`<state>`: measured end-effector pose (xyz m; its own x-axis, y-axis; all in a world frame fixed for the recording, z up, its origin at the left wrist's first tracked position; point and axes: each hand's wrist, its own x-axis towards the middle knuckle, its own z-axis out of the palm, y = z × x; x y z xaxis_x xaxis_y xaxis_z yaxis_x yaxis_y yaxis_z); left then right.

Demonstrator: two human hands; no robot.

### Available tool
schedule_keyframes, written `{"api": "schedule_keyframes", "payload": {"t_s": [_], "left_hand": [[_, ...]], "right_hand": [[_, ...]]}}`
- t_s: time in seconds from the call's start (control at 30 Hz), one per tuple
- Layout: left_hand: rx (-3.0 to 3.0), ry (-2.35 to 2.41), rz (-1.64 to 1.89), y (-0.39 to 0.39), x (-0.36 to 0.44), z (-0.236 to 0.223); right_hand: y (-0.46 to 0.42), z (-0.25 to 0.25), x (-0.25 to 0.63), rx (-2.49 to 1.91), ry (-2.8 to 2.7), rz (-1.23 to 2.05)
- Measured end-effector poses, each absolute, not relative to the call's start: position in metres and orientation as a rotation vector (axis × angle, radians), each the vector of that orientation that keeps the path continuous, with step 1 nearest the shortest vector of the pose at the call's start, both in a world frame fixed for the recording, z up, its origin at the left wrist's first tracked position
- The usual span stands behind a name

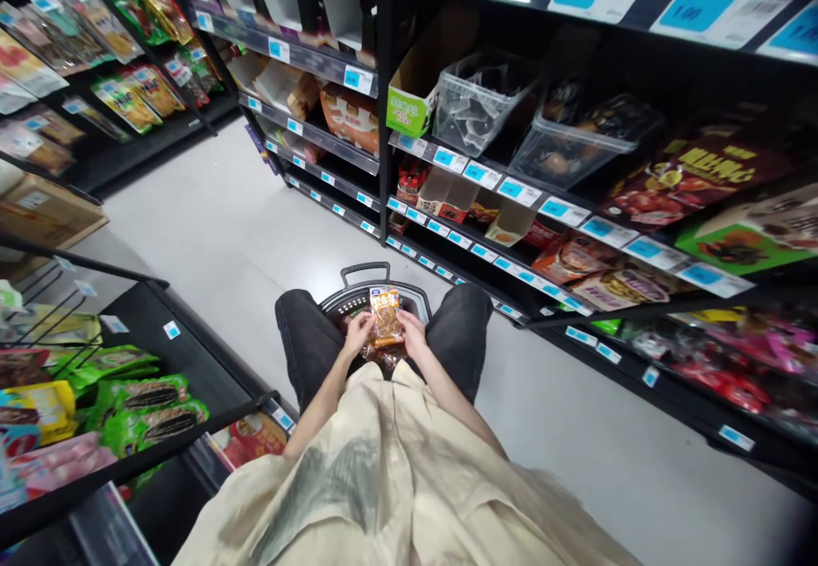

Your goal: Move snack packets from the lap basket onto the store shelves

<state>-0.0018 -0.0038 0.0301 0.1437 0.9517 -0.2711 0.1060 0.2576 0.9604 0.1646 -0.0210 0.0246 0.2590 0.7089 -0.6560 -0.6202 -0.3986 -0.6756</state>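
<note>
Between my two hands is a small orange and white snack packet (386, 317), its printed front facing up. My left hand (359, 332) pinches its left edge, and my right hand (412, 332) grips the right edge. Below the packet a black shopping basket (332, 300) stands on the floor between my knees, its handle (365, 271) folded to the far side. Shiny brownish packets (382, 358) show in the basket under my hands, too small to make out.
Shelves with blue price tags run along the right, holding clear plastic bins (476, 106), a green box (409, 104) and bagged snacks (683, 170). Close on the left is a rack with green bags (153, 408). Grey floor (192, 199) stretches ahead between the shelves.
</note>
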Motion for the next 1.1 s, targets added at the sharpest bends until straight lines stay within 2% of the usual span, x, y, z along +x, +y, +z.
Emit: {"api": "schedule_keyframes", "payload": {"t_s": [1.1], "left_hand": [[1.216, 1.260, 0.949, -0.002, -0.006, 0.009]], "right_hand": [[-0.020, 0.020, 0.168, -1.440, -0.135, 1.463]]}}
